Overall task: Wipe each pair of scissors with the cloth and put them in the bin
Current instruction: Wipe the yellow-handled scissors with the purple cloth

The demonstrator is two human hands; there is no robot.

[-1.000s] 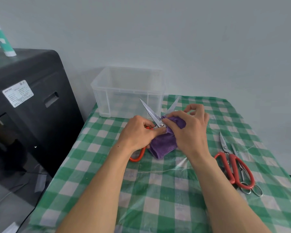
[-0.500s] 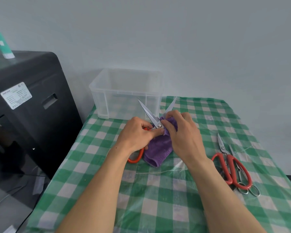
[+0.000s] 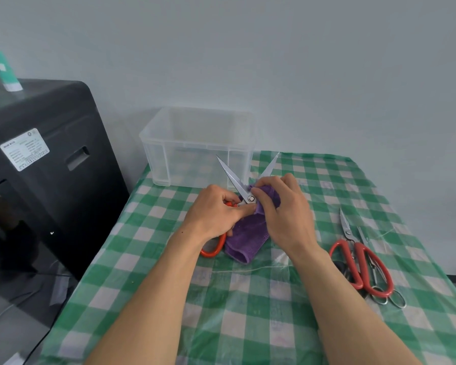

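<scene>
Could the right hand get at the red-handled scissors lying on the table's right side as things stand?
Probably yes: bare tablecloth lies between the right hand and the red-handled scissors, though that hand grips the purple cloth.

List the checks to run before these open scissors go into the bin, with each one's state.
1. Left hand grips orange-handled scissors: ok.
2. Right hand holds purple cloth at the pivot: ok.
3. Blades closed for the drop: not ok, spread wide.
4. Both blades wiped clean: cannot tell.
5. Clear bin open on top, behind the hands: ok.
6. Spare scissors on the right lie apart from both hands: ok.
</scene>
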